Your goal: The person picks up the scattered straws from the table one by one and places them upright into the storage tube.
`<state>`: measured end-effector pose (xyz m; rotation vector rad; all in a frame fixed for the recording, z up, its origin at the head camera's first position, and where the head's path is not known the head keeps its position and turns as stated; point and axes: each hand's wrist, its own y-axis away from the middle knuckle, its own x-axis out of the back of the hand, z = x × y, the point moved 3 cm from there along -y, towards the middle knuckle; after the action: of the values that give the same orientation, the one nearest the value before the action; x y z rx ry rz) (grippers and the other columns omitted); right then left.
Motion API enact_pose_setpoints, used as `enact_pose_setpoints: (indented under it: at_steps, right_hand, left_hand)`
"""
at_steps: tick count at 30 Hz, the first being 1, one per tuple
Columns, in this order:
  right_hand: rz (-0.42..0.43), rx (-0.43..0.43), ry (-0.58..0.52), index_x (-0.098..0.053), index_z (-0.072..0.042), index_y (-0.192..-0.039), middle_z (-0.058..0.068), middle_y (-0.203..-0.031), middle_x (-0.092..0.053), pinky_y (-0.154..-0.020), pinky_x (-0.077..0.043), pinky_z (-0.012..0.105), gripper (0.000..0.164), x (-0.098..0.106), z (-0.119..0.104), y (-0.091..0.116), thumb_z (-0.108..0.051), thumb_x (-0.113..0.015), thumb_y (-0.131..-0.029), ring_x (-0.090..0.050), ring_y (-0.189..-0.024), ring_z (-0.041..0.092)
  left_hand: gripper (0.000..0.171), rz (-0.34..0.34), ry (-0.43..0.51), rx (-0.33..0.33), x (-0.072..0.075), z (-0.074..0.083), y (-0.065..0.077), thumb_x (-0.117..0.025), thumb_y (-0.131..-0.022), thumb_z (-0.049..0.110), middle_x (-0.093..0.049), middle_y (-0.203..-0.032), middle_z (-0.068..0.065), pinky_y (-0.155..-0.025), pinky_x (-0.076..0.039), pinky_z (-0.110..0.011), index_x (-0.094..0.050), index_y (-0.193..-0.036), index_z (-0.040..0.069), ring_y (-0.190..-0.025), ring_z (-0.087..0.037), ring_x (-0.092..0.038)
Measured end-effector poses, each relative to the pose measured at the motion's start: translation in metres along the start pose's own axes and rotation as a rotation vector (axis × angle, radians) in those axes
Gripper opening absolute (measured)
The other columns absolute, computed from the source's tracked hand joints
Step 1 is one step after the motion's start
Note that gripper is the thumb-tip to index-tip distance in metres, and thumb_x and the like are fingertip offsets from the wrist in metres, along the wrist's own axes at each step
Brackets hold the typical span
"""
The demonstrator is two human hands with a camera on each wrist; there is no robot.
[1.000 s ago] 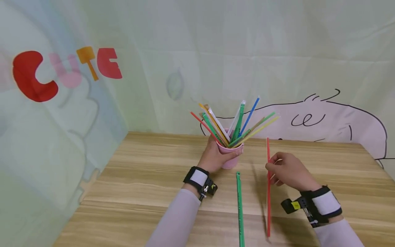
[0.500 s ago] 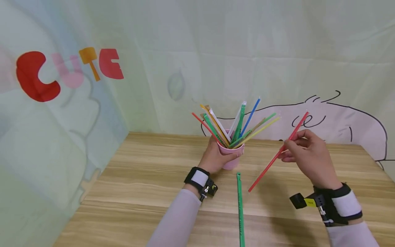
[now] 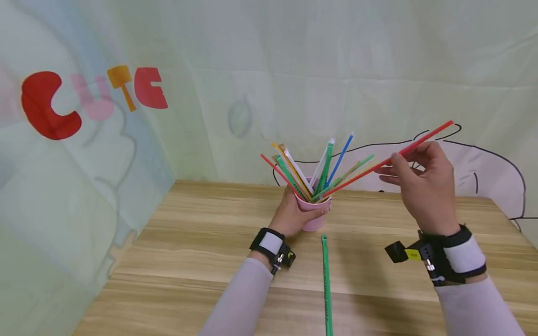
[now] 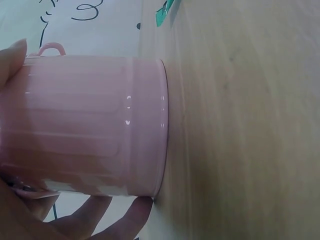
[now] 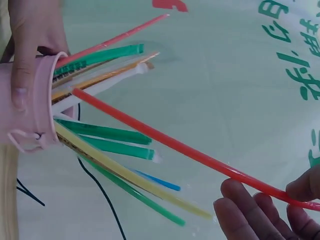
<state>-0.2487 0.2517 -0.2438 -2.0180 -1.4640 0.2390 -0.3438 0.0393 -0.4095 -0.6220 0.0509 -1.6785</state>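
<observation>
My left hand [image 3: 292, 212] grips a pink bucket-like cup [image 4: 85, 120] standing on the table, fingers wrapped about its side. Out of the cup fan several wrapped drinking straws: a blue straw [image 3: 339, 158], a yellow straw [image 5: 165, 191], a second red straw [image 5: 120, 37], and green, white and orange ones. Between thumb and fingers, my right hand [image 3: 426, 184] pinches a red straw [image 3: 399, 156] near its upper part. That straw slants down to the left, its lower end over the cup's mouth. On the table before the cup lies a green-wrapped straw [image 3: 327, 284].
The wood-grain table [image 3: 176, 261] ends at a printed cloth backdrop [image 3: 269, 84] behind and at the left. Each wrist wears a black strap with a small camera; the right wrist camera [image 3: 397, 252] juts out over the table.
My right hand has lifted the red straw off the table side, swung it from upright to slanted, and brought its lower end up to the cup's mouth. The left hand stays put.
</observation>
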Motion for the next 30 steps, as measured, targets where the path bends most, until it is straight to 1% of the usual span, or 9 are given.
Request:
enact_pose_setpoints:
  at_steps: [3,6,9,14,19,21,24,27,30]
  right_hand:
    - [-0.023,0.019,0.116,-0.047,-0.005,-0.110,0.008,-0.094,-0.060,-0.061,-0.057,0.018,0.022,-0.014,0.006,-0.002,-0.016,-0.057,-0.094,-0.071,-0.074,0.010]
    - [-0.047,0.021,0.174,-0.046,-0.001,-0.113,0.010,-0.096,-0.061,-0.060,-0.056,0.016,0.028,-0.027,0.014,-0.002,-0.019,-0.056,-0.095,-0.072,-0.074,0.013]
    - [-0.067,0.001,0.208,-0.046,0.001,-0.112,0.011,-0.098,-0.062,-0.059,-0.056,0.014,0.030,-0.037,0.023,0.000,-0.022,-0.056,-0.095,-0.072,-0.074,0.015]
    - [-0.087,-0.055,0.233,-0.048,0.000,-0.109,0.011,-0.099,-0.065,-0.061,-0.056,0.014,0.029,-0.049,0.037,0.001,-0.024,-0.057,-0.094,-0.070,-0.075,0.015]
    - [-0.117,-0.110,0.261,-0.052,-0.002,-0.109,0.012,-0.099,-0.068,-0.060,-0.054,0.009,0.032,-0.059,0.052,0.003,-0.029,-0.057,-0.094,-0.067,-0.079,0.017]
    - [-0.132,-0.122,0.284,-0.054,-0.003,-0.109,0.013,-0.097,-0.069,-0.058,-0.053,0.012,0.033,-0.062,0.058,0.004,-0.031,-0.058,-0.093,-0.067,-0.078,0.019]
    - [-0.156,-0.145,0.325,-0.058,-0.002,-0.106,0.015,-0.096,-0.070,-0.056,-0.053,0.020,0.033,-0.067,0.066,0.007,-0.032,-0.061,-0.091,-0.067,-0.075,0.022]
    - [-0.180,-0.170,0.366,-0.062,-0.003,-0.099,0.016,-0.092,-0.069,-0.053,-0.054,0.026,0.033,-0.071,0.073,0.010,-0.034,-0.062,-0.090,-0.067,-0.070,0.025]
    - [-0.201,-0.183,0.391,-0.062,-0.004,-0.092,0.015,-0.087,-0.068,-0.048,-0.052,0.028,0.035,-0.072,0.078,0.012,-0.038,-0.063,-0.089,-0.065,-0.066,0.024]
  left_hand:
    - [0.094,0.001,-0.005,-0.002,0.001,0.000,0.000,-0.081,-0.068,0.044,-0.040,-0.133,-0.005,-0.105,-0.039,-0.041,-0.030,-0.141,0.014,-0.118,-0.013,-0.045]
    - [0.092,0.001,0.002,-0.003,0.001,0.000,0.001,-0.081,-0.068,0.044,-0.041,-0.134,-0.006,-0.105,-0.039,-0.041,-0.030,-0.140,0.014,-0.119,-0.013,-0.045]
    - [0.092,-0.002,0.008,-0.005,0.000,0.000,0.001,-0.080,-0.068,0.044,-0.041,-0.133,-0.006,-0.105,-0.039,-0.041,-0.031,-0.139,0.015,-0.119,-0.013,-0.045]
    - [0.092,-0.007,0.011,-0.010,-0.001,0.001,0.000,-0.081,-0.068,0.043,-0.040,-0.133,-0.004,-0.105,-0.039,-0.041,-0.031,-0.140,0.016,-0.118,-0.012,-0.045]
    - [0.091,-0.013,0.015,-0.010,0.000,0.003,0.000,-0.082,-0.068,0.040,-0.040,-0.133,-0.004,-0.105,-0.039,-0.041,-0.031,-0.140,0.016,-0.118,-0.012,-0.045]
    - [0.092,-0.018,0.020,-0.008,0.000,0.003,0.001,-0.082,-0.068,0.039,-0.040,-0.134,-0.005,-0.105,-0.039,-0.041,-0.031,-0.141,0.017,-0.119,-0.013,-0.045]
    - [0.093,-0.024,0.021,-0.002,0.000,0.003,0.001,-0.082,-0.068,0.039,-0.039,-0.134,-0.004,-0.105,-0.039,-0.042,-0.030,-0.142,0.017,-0.119,-0.013,-0.045]
    - [0.092,-0.026,0.017,-0.006,0.000,0.005,0.001,-0.082,-0.069,0.038,-0.039,-0.134,-0.006,-0.104,-0.040,-0.043,-0.029,-0.142,0.015,-0.119,-0.014,-0.045]
    - [0.090,-0.022,0.026,-0.011,0.003,0.014,0.004,-0.082,-0.071,0.034,-0.040,-0.134,-0.010,-0.104,-0.040,-0.046,-0.030,-0.141,0.012,-0.119,-0.017,-0.046]
